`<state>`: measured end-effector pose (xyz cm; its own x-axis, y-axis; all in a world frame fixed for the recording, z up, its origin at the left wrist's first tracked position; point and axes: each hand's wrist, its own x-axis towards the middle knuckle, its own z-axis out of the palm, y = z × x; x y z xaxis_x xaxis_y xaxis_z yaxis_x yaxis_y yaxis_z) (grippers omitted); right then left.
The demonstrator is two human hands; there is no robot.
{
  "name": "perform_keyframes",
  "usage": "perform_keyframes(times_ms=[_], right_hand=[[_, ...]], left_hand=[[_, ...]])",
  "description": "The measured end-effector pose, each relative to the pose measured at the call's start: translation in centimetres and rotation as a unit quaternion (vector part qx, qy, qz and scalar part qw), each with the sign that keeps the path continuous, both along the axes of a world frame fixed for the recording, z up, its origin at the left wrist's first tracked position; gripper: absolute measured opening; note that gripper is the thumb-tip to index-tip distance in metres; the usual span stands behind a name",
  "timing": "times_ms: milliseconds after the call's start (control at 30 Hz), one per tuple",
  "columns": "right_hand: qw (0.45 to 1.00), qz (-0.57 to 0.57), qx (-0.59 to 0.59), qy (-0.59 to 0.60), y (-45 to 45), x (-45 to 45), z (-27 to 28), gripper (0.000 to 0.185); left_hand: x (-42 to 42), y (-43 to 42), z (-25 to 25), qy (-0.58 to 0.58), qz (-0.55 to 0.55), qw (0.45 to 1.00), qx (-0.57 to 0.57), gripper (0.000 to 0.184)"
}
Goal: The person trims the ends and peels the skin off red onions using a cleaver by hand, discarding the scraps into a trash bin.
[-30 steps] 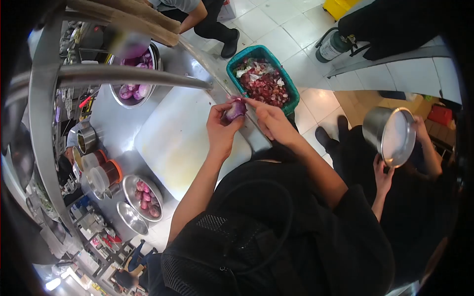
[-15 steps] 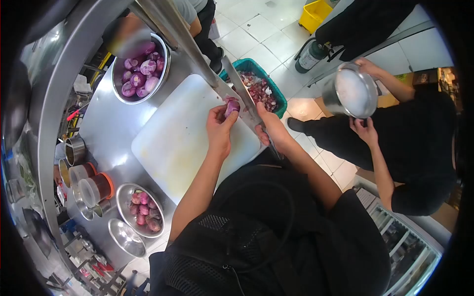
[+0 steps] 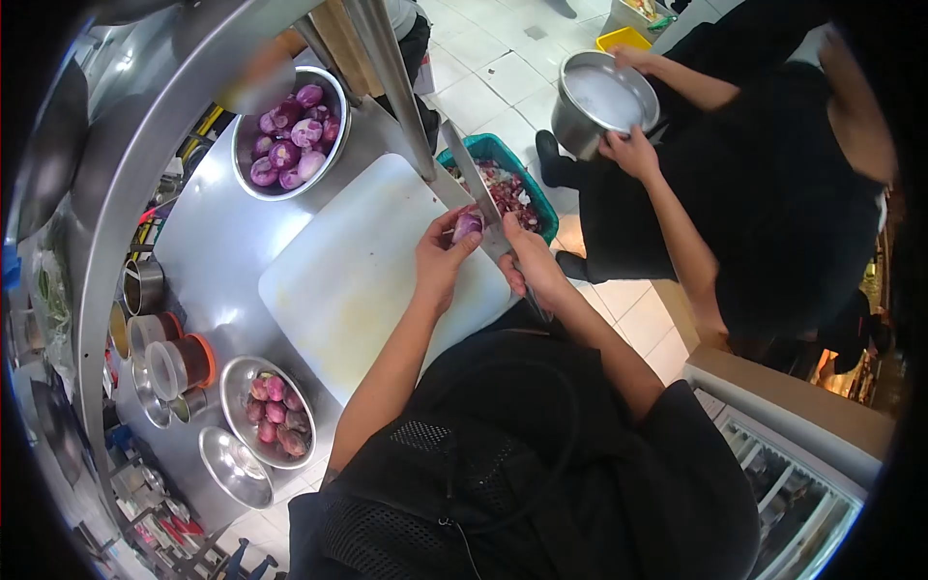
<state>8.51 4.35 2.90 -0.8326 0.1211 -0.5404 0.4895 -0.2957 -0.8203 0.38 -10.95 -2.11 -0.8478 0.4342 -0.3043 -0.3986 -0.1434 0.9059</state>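
Note:
My left hand (image 3: 444, 259) is closed round a red onion (image 3: 468, 226), above the right side of a white cutting board (image 3: 358, 280). In my right hand (image 3: 534, 259) is a large knife (image 3: 472, 179), its blade pointing up and away beside the onion. Past the board's edge stands a teal basket (image 3: 550, 215) of onion skins and scraps. At the far left of the board, a steel bowl (image 3: 242, 174) holds several peeled red onions (image 3: 285, 155). Nearer me on the left, another steel bowl (image 3: 235, 385) holds several unpeeled red onions (image 3: 275, 411).
A co-worker on the right carries a steel pot (image 3: 580, 126) with whitish contents. On the steel table (image 3: 208, 261) stand lidded plastic tubs (image 3: 179, 367), a metal canister (image 3: 145, 287) and a shallow steel bowl (image 3: 232, 469). A metal post (image 3: 391, 77) rises behind the board.
The co-worker has moved farther away along the aisle with the pot. My hands have shifted slightly, and the onion now sits closer to the knife blade.

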Motion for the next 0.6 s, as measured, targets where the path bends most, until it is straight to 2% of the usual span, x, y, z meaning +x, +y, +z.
perform_keyframes(times_ms=[133, 267, 367, 567, 600], right_hand=[[1.0, -0.006, 0.025, 0.016, 0.8, -0.3, 0.0, 0.058], [0.997, -0.017, 0.046, 0.055, 1.1, -0.5, -0.2, 0.064], [0.998, 0.009, -0.007, 0.065, 2.3, -0.7, -0.8, 0.065], [0.996, 0.054, -0.025, 0.063, 5.8, -0.4, -0.7, 0.064], [0.996, 0.055, -0.032, 0.061, 5.9, -0.7, -2.9, 0.064]], left_hand=[[0.3, 0.3, 0.0, 0.01, 0.008, 1.0, -0.01, 0.058], [0.6, 1.0, 0.2, 0.059, -0.012, 0.997, -0.037, 0.058], [0.6, 1.8, 0.6, 0.072, 0.0, 0.995, -0.066, 0.056], [0.4, 4.1, 1.5, 0.074, 0.029, 0.99, -0.115, 0.053], [0.4, 4.5, 1.7, 0.08, 0.032, 0.988, -0.127, 0.052]])
